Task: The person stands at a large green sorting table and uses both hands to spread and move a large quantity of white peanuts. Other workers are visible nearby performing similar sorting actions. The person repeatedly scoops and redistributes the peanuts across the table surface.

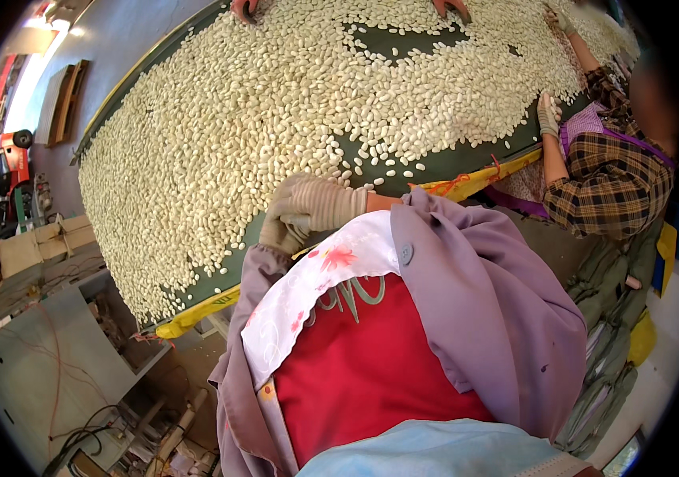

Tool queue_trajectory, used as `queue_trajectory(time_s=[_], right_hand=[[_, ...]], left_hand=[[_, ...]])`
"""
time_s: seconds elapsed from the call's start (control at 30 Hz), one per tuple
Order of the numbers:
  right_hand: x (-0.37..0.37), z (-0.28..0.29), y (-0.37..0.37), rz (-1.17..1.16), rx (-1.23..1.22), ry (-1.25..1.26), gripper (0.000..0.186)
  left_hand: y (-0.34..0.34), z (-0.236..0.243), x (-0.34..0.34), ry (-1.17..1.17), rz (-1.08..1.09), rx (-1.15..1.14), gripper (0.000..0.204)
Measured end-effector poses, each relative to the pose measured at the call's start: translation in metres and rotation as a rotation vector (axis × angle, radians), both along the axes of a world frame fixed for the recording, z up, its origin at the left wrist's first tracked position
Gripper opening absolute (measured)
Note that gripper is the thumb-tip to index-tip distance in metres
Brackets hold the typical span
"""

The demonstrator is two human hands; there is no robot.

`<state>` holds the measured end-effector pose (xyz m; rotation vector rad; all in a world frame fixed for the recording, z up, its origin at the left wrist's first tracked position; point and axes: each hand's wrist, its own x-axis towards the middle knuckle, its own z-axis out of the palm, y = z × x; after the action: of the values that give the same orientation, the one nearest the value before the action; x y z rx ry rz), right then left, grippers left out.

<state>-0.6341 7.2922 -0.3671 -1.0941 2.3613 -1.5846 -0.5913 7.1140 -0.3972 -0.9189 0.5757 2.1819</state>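
Note:
A big green table (443,163) is covered with a thick layer of white oval cocoons (276,103). My two gloved hands meet at its near edge. My right hand (322,203) lies curled over my left hand (278,233). Both wear beige knit gloves. A small whitish piece shows between them; I cannot tell if it is held. A few loose cocoons (371,163) lie just beyond my fingers. My purple coat sleeves and red apron fill the lower middle.
A person in a plaid shirt stands at the right, one gloved hand (548,115) on the table rim. Other hands (451,8) reach in at the far edge. Left of the table are a red machine (9,159), boxes and cables; green sacks (618,318) lie at the right.

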Motion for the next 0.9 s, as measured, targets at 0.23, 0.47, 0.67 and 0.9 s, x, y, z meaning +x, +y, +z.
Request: queue_trajectory(time_s=[0.23, 0.47, 0.67, 0.9], right_hand=[[-0.038, -0.048, 0.131, -0.646, 0.062, 0.236, 0.036], [-0.052, -0.126, 0.369, -1.350, 0.025, 0.123, 0.043], [-0.056, -0.173, 0.416, -1.652, 0.418, 0.017, 0.055], [-0.114, -0.122, 0.242, -0.904, 0.431, 0.102, 0.037]], left_hand=[[-0.004, -0.021, 0.000, 0.109, 0.236, 0.607, 0.045], [0.007, -0.024, 0.005, 0.147, 0.229, 0.523, 0.049], [0.038, -0.027, -0.007, 0.163, 0.066, 0.144, 0.034], [0.099, 0.010, -0.029, 0.223, 0.019, -0.097, 0.029]])
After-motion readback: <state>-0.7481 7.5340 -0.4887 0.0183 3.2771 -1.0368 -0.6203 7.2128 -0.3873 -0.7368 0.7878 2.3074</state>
